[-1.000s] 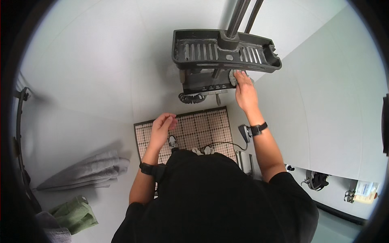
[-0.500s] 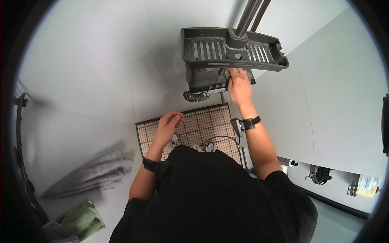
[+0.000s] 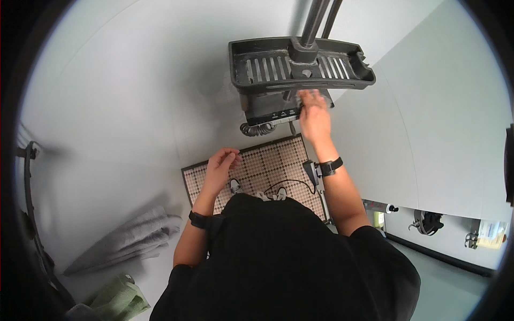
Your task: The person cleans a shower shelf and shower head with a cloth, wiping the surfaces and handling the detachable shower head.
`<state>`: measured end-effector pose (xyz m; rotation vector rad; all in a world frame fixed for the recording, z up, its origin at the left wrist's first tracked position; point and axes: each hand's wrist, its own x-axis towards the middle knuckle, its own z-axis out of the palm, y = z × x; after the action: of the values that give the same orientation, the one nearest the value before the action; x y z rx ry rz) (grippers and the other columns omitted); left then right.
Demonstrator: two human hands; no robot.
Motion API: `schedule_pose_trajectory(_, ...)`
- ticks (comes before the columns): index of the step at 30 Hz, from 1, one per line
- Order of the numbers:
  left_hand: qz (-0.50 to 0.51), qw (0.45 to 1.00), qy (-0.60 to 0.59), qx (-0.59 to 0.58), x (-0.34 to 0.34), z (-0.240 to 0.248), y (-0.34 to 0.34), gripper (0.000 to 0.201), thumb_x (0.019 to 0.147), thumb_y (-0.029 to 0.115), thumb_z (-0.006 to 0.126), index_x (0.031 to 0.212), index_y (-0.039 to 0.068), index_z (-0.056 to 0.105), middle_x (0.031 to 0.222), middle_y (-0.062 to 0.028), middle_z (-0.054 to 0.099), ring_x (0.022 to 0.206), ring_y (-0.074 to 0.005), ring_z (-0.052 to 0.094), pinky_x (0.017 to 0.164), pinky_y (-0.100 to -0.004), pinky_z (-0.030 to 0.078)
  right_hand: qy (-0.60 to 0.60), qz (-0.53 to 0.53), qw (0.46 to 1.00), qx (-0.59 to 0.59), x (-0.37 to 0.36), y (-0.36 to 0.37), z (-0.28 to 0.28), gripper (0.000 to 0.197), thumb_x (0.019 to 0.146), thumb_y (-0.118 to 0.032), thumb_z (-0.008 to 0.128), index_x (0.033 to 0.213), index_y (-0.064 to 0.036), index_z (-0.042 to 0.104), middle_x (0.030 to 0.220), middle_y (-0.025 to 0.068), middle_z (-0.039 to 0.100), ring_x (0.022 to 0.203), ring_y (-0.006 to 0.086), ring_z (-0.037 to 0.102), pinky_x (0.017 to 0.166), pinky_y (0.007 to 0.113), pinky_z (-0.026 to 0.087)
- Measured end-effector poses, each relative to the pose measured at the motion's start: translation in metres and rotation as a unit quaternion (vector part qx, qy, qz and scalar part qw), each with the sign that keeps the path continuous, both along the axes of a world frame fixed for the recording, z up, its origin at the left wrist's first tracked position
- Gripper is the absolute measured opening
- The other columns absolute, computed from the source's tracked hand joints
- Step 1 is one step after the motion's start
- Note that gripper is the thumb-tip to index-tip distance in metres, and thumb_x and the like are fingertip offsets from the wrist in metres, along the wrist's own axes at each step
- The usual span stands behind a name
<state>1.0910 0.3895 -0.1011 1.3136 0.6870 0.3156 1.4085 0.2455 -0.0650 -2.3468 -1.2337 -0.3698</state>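
My right hand (image 3: pixel 315 119) reaches to the dark shower unit (image 3: pixel 262 108) on the wall, below a black slotted shelf (image 3: pixel 255 85). Its fingers stretch out over the unit's right part, close to a short knob; the fingertips are smeared by motion, and I see nothing held. Lower and to the left, my left hand (image 3: pixel 220 167) hangs in the air over the checked mat (image 3: pixel 267 163). The left fingers are curled in toward the thumb with nothing in them. A coiled dark hose (image 3: pixel 257 130) hangs under the unit.
Dark vertical pipes (image 3: pixel 316 21) rise through the shelf. A grey towel (image 3: pixel 128 235) and a green towel (image 3: pixel 118 300) hang at the lower left, near a dark rail (image 3: pixel 30 198). A wall hook with a black item (image 3: pixel 427 222) and a tube (image 3: pixel 379 206) are at the right.
My right fingers have shifted slightly on the unit and now blur. The shelf and unit sit a little further left in view, while the towels sit further right. My left hand has barely moved.
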Motion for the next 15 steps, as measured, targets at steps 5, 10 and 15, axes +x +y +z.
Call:
schedule_pose_trajectory(5,0.001,1.000,0.001,-0.014,0.002,-0.004,0.006,0.024,0.115,0.017,0.053,0.125,0.003,0.069,0.107,-0.0051,0.073,0.094,-0.0138,0.068,0.087,-0.0305,0.057,0.071,0.081,0.994,0.006,0.005,-0.032,0.002,0.048,0.096,0.001,0.054,0.142,-0.0041,0.067,0.154,0.0159,0.063,0.152,0.0366,0.050,0.129,0.051,0.037)
schedule_pose_trajectory(10,-0.006,1.000,-0.010,-0.005,0.005,-0.006,0.006,0.023,0.115,0.017,0.053,0.125,0.003,0.069,0.107,-0.0048,0.073,0.094,-0.0137,0.068,0.087,-0.0307,0.057,0.062,-0.007,0.997,0.040,0.035,-0.027,-0.003,0.050,0.095,0.001,0.056,0.143,-0.0034,0.067,0.156,0.0158,0.062,0.152,0.0370,0.050,0.129,0.051,0.037)
schedule_pose_trajectory(15,0.015,1.000,0.002,-0.001,0.001,-0.011,0.001,0.022,0.113,0.015,0.058,0.123,-0.001,0.070,0.105,-0.0064,0.074,0.089,-0.0128,0.067,0.083,-0.0290,0.055,0.066,0.059,0.995,0.047,-0.004,-0.019,-0.001,0.051,0.095,0.003,0.053,0.144,-0.0043,0.067,0.154,0.0169,0.063,0.152,0.0366,0.050,0.129,0.051,0.036)
